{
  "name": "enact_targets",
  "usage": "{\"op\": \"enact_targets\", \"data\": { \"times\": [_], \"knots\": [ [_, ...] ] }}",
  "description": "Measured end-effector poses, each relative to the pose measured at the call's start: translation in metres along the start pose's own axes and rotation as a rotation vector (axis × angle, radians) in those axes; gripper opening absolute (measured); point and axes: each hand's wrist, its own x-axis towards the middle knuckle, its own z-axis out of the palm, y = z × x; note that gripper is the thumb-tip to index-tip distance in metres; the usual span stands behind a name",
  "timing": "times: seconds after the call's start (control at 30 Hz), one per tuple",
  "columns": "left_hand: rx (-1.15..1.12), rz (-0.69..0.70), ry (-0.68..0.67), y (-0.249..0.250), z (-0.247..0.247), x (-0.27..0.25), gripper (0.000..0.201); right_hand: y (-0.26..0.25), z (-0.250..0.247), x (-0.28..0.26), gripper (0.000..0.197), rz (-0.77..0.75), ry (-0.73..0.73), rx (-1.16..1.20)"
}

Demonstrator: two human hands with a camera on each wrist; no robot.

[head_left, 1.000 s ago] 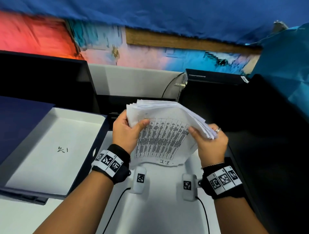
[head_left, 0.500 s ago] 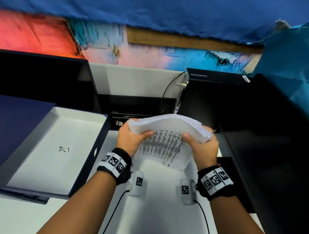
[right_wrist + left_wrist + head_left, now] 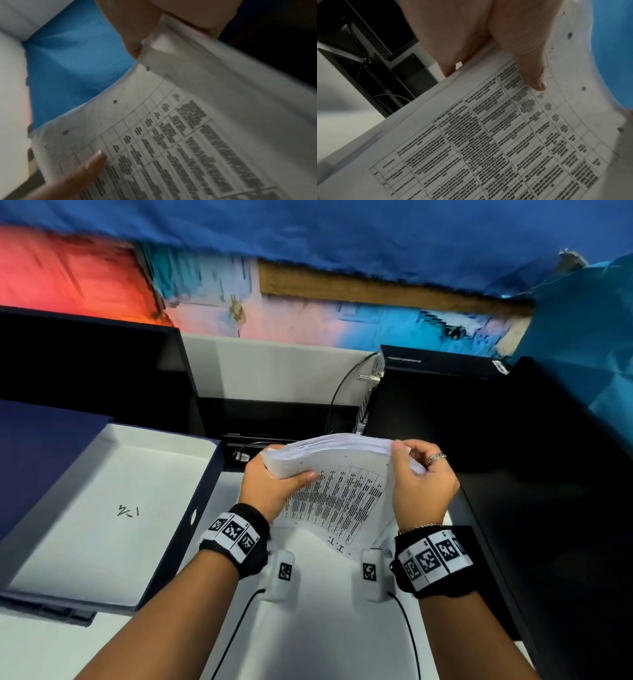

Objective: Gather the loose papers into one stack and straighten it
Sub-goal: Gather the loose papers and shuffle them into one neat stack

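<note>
Paper stack (image 3: 337, 498) lowered since; left hand (image 3: 270, 487), right hand (image 3: 419, 487) grip it.

This looks like an office. A white table (image 3: 308, 628) has a dark monitor (image 3: 85, 364) at the back left and a black computer box (image 3: 428, 392) at the back right, with a cable (image 3: 337, 395) plugged into it. An open paper box (image 3: 102, 508) sits on the left. The papers (image 3: 342, 494) have printed charts with lines of small words.
</note>
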Motion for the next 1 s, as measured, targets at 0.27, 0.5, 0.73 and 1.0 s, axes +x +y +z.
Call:
{"op": "enact_targets", "data": {
  "times": [0.27, 0.5, 0.73, 1.0],
  "knots": [
    [-0.028, -0.005, 0.003, 0.007, 0.002, 0.002, 0.045, -0.001, -0.002, 0.008, 0.013, -0.022, 0.031, -0.119],
    [-0.046, -0.023, 0.013, 0.003, 0.007, 0.005, 0.032, 0.013, -0.012, 0.0, 0.057, 0.059, -0.205, 0.048],
    [-0.062, 0.01, -0.002, 0.015, 0.003, -0.001, 0.056, 0.016, -0.028, 0.001, 0.029, 0.041, -0.252, 0.105],
    [-0.088, 0.138, 0.166, 0.045, 0.021, -0.011, 0.04, 0.017, -0.011, -0.002, 0.022, 0.038, -0.197, 0.107]
  ]
}}
